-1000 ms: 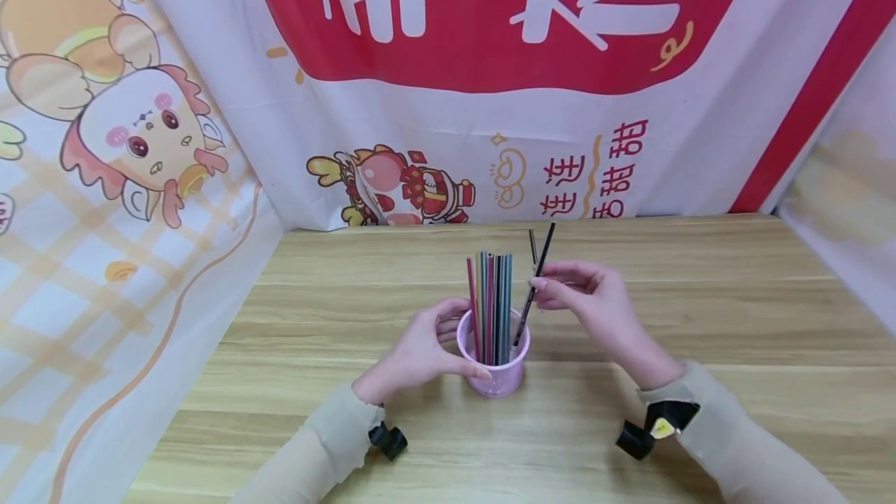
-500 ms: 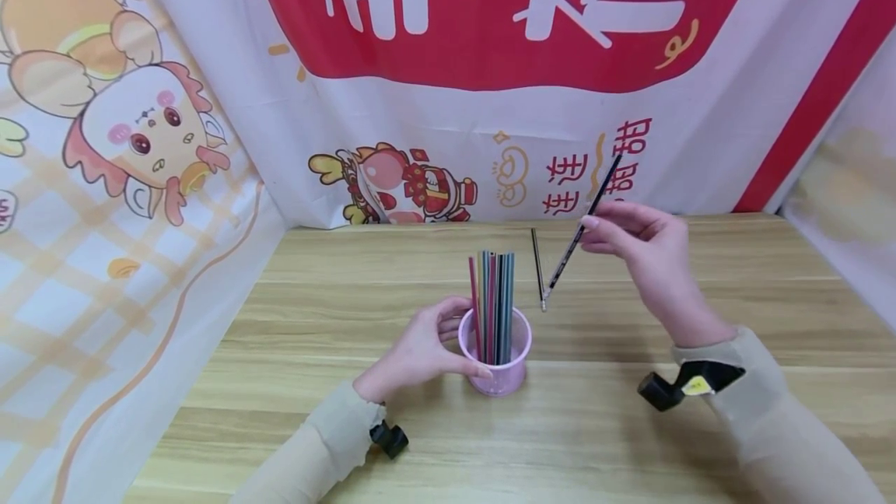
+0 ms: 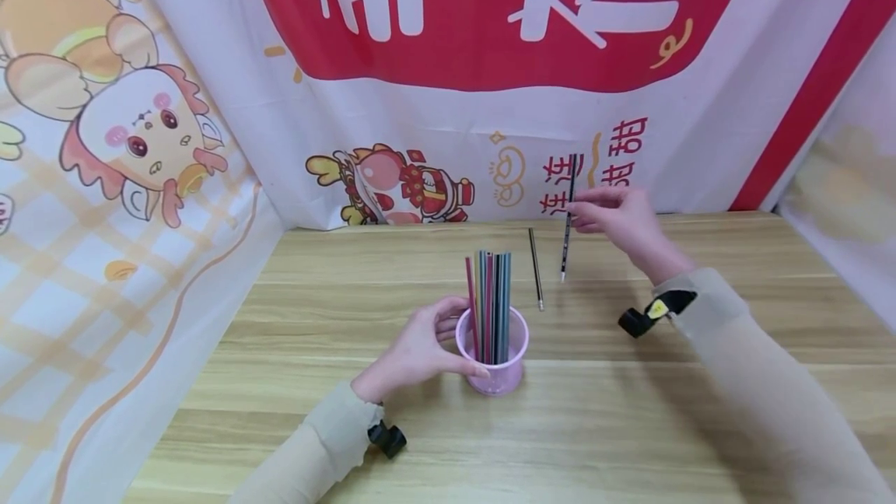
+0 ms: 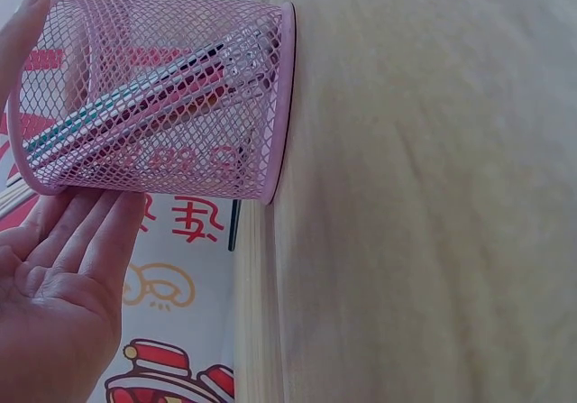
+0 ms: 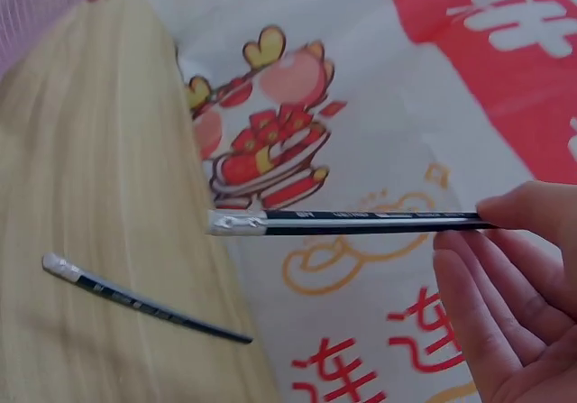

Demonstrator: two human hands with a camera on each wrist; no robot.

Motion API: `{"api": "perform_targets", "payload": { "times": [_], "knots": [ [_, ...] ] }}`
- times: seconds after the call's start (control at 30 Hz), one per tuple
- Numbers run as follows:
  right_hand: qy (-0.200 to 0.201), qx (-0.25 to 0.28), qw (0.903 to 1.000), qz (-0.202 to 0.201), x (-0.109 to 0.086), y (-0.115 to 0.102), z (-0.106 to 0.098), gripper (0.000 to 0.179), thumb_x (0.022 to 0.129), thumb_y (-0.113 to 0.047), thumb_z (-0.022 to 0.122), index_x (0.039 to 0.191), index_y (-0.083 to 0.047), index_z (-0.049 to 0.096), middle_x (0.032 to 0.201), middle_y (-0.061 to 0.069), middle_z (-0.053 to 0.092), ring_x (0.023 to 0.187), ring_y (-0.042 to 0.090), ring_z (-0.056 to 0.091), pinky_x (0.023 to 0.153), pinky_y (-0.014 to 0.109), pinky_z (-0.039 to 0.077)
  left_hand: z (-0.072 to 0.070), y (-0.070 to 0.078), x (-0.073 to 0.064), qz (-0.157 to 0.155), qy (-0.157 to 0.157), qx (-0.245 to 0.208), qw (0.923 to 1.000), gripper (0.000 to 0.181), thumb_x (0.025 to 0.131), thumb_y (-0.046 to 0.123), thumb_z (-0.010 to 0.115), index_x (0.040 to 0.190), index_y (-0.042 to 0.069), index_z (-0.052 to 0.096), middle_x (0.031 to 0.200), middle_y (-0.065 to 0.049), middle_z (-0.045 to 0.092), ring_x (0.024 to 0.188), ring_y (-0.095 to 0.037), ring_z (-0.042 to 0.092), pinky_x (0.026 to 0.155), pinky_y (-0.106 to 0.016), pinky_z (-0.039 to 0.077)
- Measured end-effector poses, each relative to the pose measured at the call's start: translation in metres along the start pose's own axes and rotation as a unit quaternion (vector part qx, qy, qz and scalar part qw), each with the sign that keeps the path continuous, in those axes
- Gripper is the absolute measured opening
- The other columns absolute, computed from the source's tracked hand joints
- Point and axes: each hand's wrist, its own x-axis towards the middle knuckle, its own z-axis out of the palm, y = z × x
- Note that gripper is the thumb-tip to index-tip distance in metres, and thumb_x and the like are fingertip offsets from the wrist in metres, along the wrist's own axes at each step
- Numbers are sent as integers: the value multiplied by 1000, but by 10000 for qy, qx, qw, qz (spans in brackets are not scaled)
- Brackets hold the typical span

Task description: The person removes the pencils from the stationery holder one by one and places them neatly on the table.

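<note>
A pink mesh pencil cup (image 3: pixel 495 379) stands upright on the table with several pencils (image 3: pixel 493 309) in it, red, blue-grey and black among them. My left hand (image 3: pixel 420 348) holds the cup round its left side, thumb at the front of the rim. Toward the back of the table, my right hand (image 3: pixel 619 220) pinches a black pencil (image 5: pixel 361 223) between thumb and fingers, its white eraser end pointing down in the head view. Just left of that pencil, a second black pencil (image 3: pixel 536 269) lies on the table, eraser end toward me.
The wood-grain table (image 3: pixel 315 294) ends at a white and red printed cloth (image 3: pixel 420 123) hung along its back. Another printed cloth (image 3: pixel 161 294) borders the left side. Black camera mounts (image 3: pixel 387 439) are strapped to both wrists.
My right hand has drawn the black pencil out of the cup, swung it right, and brought it toward the back beside the lying pencil. My left hand keeps its hold on the cup.
</note>
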Motion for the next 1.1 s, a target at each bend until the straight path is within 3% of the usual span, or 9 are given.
{"api": "perform_targets", "payload": {
  "times": [0.2, 0.47, 0.67, 0.87, 1.1],
  "knots": [
    [-418, -72, 9984, 384, 22, 31, 18, 39, 94, -14, 76, 124, 8, 64, 109, 22, 72, 85, 21, 74, 82, 35, 62, 0, 0, 0, 22, 20, 13, 10000, 89, 65, 14, 98, 142, 6, 53, 139, -8, 59, 124, -24, 60, 106, -33, 48],
    [-597, -833, 9901, 957, 31, 67, 34, 35, 95, -16, 74, 122, 5, 67, 105, 19, 74, 96, 32, 72, 87, 39, 61, 1, -1, 1, 121, -30, 5, 9999, 90, 64, 14, 98, 141, 7, 54, 138, -7, 60, 124, -23, 60, 105, -30, 49],
    [-528, -864, 9881, 1153, 34, 73, 41, 34, 93, -10, 74, 121, 7, 66, 108, 22, 72, 86, 23, 73, 80, 30, 62, 0, -1, 1, 128, -32, -6, 9999, 89, 64, 15, 98, 141, 7, 54, 138, -7, 60, 124, -23, 60, 105, -30, 48],
    [-279, -1085, 9834, 1429, 36, 78, 48, 31, 90, -10, 78, 117, 4, 70, 105, 19, 73, 82, 21, 72, 74, 30, 63, -1, -1, 0, 137, -13, -21, 9999, 89, 64, 14, 98, 141, 7, 54, 138, -7, 60, 123, -23, 61, 105, -30, 49],
    [-124, -1340, 9830, 1245, 37, 87, 51, 32, 87, -9, 80, 116, 3, 72, 100, 18, 74, 76, 19, 72, 69, 28, 62, -1, -1, 0, 113, 10, 47, 9999, 90, 64, 16, 99, 141, 7, 54, 138, -8, 60, 123, -23, 61, 104, -30, 49]
  ]
}}
